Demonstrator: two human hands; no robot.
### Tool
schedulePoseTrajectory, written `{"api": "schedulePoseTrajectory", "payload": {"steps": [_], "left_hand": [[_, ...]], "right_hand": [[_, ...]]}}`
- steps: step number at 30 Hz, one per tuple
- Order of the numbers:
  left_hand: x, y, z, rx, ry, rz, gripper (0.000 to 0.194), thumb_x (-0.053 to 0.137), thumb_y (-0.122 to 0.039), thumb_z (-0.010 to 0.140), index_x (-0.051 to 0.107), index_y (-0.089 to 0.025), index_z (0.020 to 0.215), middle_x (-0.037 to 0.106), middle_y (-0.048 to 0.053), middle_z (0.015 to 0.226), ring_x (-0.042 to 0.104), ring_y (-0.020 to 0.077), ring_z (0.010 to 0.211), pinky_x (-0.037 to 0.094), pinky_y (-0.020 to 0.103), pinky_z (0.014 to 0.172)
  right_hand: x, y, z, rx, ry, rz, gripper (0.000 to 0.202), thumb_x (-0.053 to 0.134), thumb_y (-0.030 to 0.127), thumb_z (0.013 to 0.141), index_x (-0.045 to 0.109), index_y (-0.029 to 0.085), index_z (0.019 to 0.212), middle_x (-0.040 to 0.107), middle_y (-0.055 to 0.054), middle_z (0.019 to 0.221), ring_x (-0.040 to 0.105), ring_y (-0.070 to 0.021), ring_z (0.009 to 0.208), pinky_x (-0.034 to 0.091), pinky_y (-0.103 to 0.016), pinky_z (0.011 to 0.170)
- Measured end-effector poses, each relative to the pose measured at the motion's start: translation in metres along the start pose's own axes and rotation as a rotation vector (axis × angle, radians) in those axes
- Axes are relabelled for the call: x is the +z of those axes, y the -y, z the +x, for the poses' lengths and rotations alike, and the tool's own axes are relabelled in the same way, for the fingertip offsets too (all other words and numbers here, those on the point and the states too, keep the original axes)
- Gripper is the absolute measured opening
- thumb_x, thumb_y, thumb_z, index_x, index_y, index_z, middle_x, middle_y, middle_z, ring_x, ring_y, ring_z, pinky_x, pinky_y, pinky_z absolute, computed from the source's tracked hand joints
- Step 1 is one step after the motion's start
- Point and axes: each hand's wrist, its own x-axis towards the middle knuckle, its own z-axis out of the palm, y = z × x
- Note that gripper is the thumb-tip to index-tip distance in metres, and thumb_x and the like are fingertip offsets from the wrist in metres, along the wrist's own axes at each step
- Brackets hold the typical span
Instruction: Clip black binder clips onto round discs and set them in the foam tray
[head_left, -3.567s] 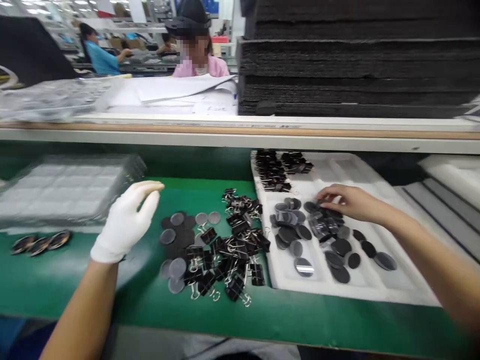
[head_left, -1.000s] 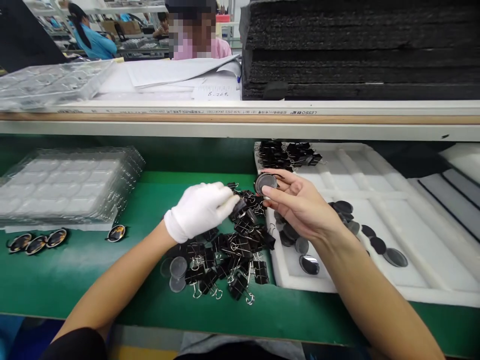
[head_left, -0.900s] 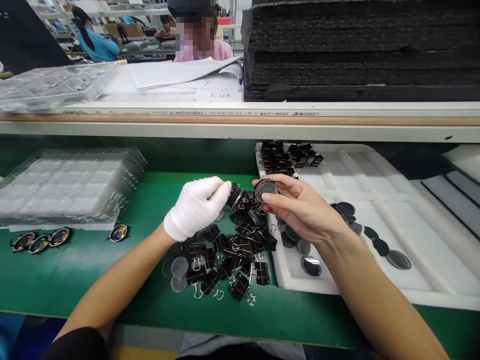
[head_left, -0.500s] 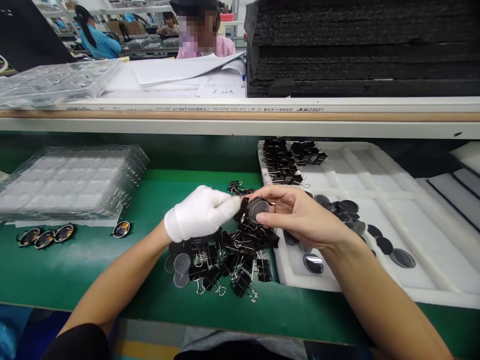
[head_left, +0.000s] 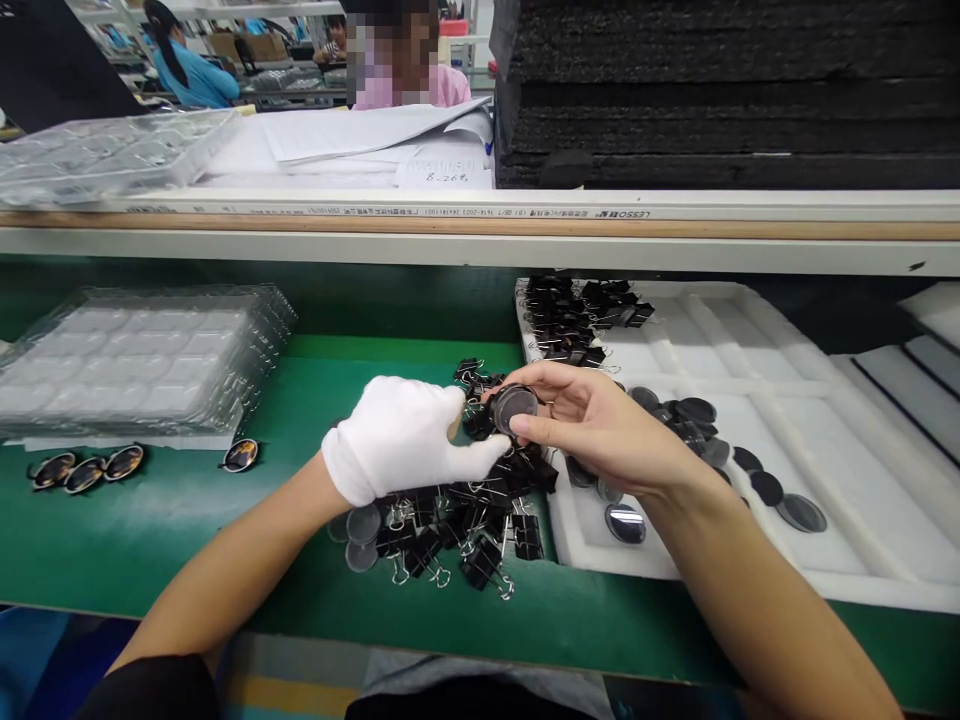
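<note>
My right hand [head_left: 600,415] is bare and closed on a round dark lens [head_left: 514,408], pinched between thumb and fingers. My left hand [head_left: 409,435], in a white glove, is open just left of that lens. Its thumb and fingertips are apart, with the thumb tip close to the lens's lower edge. Below both hands lies a heap of black binder clips [head_left: 480,560] with silver wire handles. Several translucent grey discs [head_left: 362,523] rest at the heap's left, partly hidden by the glove.
To the right, a white foam tray [head_left: 795,400] holds more clips [head_left: 559,315] and loose dark discs [head_left: 766,489]. Stacked clear plastic trays [head_left: 142,350] stand at left, with tortoiseshell-patterned round pieces [head_left: 124,462] before them. A shelf edge [head_left: 465,235] crosses above; a person sits beyond.
My left hand has opened, its thumb moving down and away from its fingers. The right hand keeps its hold on the lens, almost in the same place.
</note>
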Motion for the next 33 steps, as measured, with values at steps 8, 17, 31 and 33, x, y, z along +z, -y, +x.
{"api": "schedulePoseTrajectory", "payload": {"steps": [8,17,31,33], "left_hand": [[-0.004,0.017,0.013,-0.146,0.095,-0.501,0.048,0.044,-0.055,0.086,0.033,-0.021,0.054,0.032,-0.004,0.049,0.030,0.0093,0.048,0.022,0.028,0.051],[-0.004,0.005,0.008,-0.046,0.113,-0.615,0.042,0.044,-0.044,0.087,0.037,-0.020,0.054,0.035,-0.005,0.049,0.031,0.0075,0.048,0.026,0.024,0.050],[-0.001,0.013,0.011,0.009,0.227,-0.596,0.046,0.049,-0.047,0.087,0.034,-0.020,0.054,0.032,-0.006,0.048,0.028,0.0072,0.049,0.023,0.024,0.048],[-0.002,0.013,0.010,0.028,0.241,-0.595,0.047,0.049,-0.049,0.088,0.033,-0.020,0.054,0.031,-0.006,0.048,0.028,0.0074,0.049,0.023,0.024,0.048]], "right_hand": [[-0.018,0.010,-0.002,-0.112,-0.149,-0.161,0.026,0.083,0.030,0.082,0.074,0.026,0.106,0.072,0.000,0.100,0.063,-0.0111,0.081,0.053,-0.026,0.076],[-0.024,0.007,0.002,-0.030,0.027,-0.073,0.025,0.084,0.028,0.081,0.075,0.025,0.105,0.072,0.000,0.096,0.065,-0.0117,0.082,0.055,-0.026,0.076],[-0.020,0.006,0.002,0.019,-0.049,-0.298,0.038,0.088,0.028,0.071,0.076,0.024,0.107,0.075,-0.003,0.101,0.070,-0.0168,0.097,0.058,-0.032,0.089],[-0.019,0.006,0.001,0.020,-0.055,-0.310,0.037,0.089,0.027,0.069,0.077,0.022,0.104,0.075,-0.003,0.094,0.071,-0.0172,0.091,0.059,-0.033,0.086]]}}
